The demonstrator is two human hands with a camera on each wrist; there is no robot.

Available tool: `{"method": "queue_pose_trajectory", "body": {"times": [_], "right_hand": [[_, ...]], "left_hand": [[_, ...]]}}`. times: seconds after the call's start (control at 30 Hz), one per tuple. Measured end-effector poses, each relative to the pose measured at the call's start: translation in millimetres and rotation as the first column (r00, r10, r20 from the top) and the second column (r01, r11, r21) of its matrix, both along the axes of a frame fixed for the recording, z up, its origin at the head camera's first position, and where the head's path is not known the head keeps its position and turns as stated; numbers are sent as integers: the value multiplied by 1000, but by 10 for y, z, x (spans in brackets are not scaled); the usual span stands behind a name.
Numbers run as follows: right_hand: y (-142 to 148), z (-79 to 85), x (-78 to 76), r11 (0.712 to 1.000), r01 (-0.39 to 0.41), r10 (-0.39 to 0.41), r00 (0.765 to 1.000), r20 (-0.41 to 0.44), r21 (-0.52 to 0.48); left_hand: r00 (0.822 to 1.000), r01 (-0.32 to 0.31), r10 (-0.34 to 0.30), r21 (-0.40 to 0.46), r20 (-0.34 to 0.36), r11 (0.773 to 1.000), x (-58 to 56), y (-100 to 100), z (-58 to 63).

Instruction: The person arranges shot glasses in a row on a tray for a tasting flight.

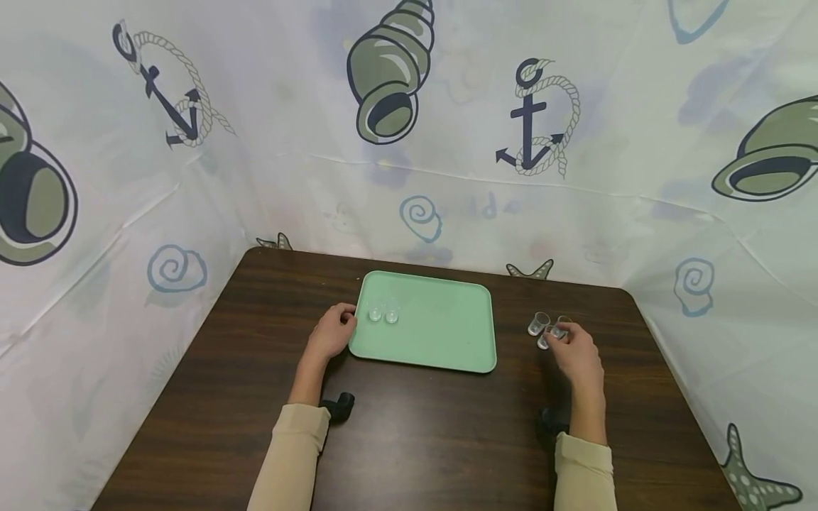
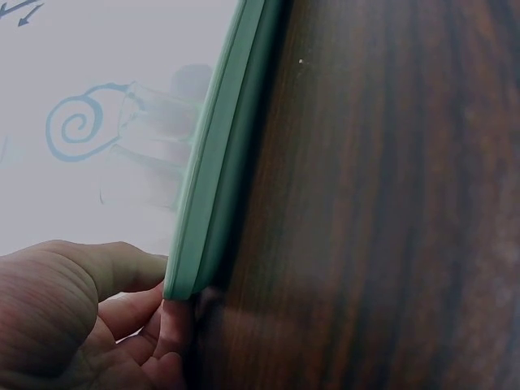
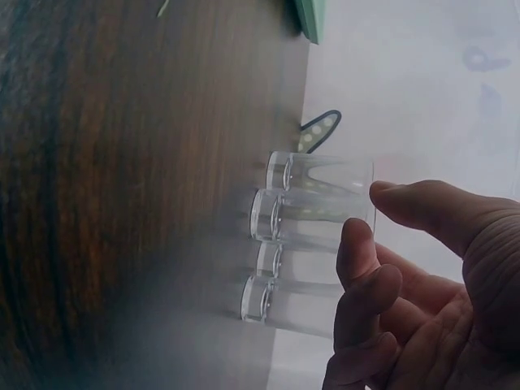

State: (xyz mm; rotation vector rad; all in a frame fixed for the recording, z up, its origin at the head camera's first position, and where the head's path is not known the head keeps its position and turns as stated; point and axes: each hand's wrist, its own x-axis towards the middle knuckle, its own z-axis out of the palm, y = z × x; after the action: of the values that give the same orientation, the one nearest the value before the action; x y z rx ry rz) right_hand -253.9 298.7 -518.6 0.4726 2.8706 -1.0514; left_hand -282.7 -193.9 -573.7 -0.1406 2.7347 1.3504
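Observation:
A light green tray [image 1: 434, 333] lies on the dark wooden table. My left hand [image 1: 332, 331] is at its left edge; in the left wrist view the thumb [image 2: 134, 266] rests on the rim and the curled fingers come up beneath it. Two clear shot glasses [image 1: 383, 312] stand on the tray's left part. Right of the tray, my right hand [image 1: 576, 355] reaches into a close group of several clear shot glasses [image 1: 539, 323]. Its thumb and index finger pinch one shot glass [image 3: 313, 218] near the rim, while the bases stand by the tabletop.
The brown table [image 1: 434, 440] has rounded far corners and meets a pale curtain [image 1: 307, 191] printed with shells and anchors behind and at both sides. Dark straps with small black devices [image 1: 340, 406] sit on the wrists.

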Motion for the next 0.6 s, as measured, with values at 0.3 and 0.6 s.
{"method": "queue_pose_trajectory", "body": {"times": [0.3, 0.6], "right_hand": [[-26, 42, 20, 1000, 8, -8, 1000, 18, 3], [-44, 39, 28, 999, 4, -5, 1000, 28, 32]], "left_hand": [[1000, -3, 3, 5, 5, 1000, 9, 6, 1], [1000, -2, 2, 9, 10, 1000, 7, 18, 8]]}}
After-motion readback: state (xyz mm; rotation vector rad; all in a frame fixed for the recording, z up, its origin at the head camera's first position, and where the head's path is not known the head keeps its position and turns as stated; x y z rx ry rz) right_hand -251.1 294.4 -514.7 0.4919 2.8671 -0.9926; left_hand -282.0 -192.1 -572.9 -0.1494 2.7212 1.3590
